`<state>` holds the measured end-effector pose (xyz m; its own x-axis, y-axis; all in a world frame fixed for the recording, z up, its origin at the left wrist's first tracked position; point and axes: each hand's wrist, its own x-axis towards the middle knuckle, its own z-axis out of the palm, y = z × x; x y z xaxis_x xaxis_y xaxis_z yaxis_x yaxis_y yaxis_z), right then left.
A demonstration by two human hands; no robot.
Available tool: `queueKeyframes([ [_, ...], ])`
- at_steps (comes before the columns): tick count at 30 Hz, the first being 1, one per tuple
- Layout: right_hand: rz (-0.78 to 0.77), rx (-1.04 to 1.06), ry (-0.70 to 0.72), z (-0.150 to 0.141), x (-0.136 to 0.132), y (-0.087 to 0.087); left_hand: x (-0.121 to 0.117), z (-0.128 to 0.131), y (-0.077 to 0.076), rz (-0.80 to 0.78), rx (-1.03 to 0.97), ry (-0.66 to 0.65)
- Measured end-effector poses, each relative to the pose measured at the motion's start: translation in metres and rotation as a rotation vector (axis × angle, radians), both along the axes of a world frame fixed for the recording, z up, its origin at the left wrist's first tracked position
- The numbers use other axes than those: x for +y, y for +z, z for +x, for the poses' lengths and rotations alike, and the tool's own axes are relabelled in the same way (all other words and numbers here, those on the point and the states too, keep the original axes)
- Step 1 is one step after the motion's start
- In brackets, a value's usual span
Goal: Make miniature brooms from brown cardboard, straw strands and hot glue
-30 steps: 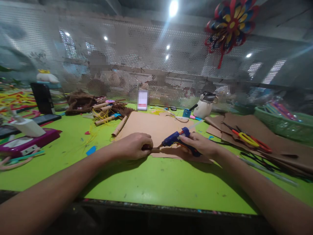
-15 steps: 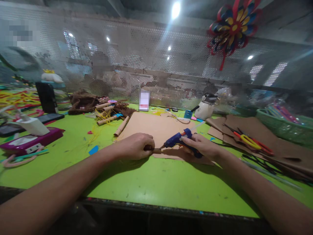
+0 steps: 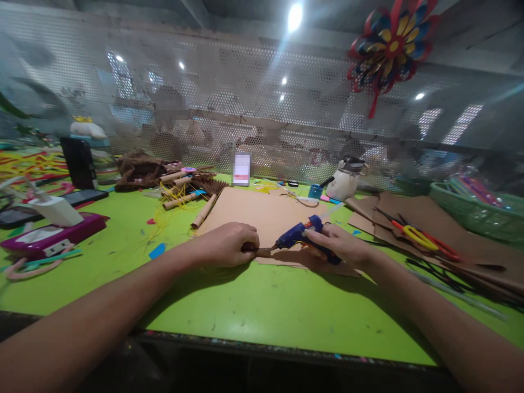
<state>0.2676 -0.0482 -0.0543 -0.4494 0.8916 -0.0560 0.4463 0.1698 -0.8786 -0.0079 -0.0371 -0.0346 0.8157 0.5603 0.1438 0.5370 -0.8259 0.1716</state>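
Observation:
My right hand (image 3: 335, 243) grips a blue hot glue gun (image 3: 295, 234), its nozzle pointing left and down. A clear glue stick (image 3: 336, 208) pokes out of the gun's back end. My left hand (image 3: 239, 244) pinches a narrow brown paper strip or roll (image 3: 264, 252), whose exposed end lies at the gun's tip; the fingers hide the rest of it. Whether the nozzle touches the paper I cannot tell. Beneath and behind both hands a sheet of brown paper (image 3: 249, 207) lies on the green table (image 3: 229, 311).
To the left are a purple power strip (image 3: 77, 232) with a white charger and several rolled paper tubes (image 3: 180, 201). Red and yellow scissors (image 3: 421, 237) rest on brown paper at right, beside a green basket (image 3: 458, 210). A white jug (image 3: 344, 179) and a phone (image 3: 241, 168) stand at the back.
The glue gun's tip has shifted very slightly along the brown paper piece, a little to the right. My left hand keeps its place and its pinch.

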Motion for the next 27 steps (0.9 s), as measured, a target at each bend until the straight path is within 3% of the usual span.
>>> queueKeyframes([
  [19, -0.072, 0.129, -0.038, -0.0057, -0.0035, -0.0030, 0.0026, 0.0000, -0.0020, 0.003, 0.008, -0.011],
  [27, 0.015, 0.042, -0.044, -0.0077, -0.0032, 0.0009, 0.0042, -0.0004, -0.0032, 0.008, 0.017, -0.006],
])
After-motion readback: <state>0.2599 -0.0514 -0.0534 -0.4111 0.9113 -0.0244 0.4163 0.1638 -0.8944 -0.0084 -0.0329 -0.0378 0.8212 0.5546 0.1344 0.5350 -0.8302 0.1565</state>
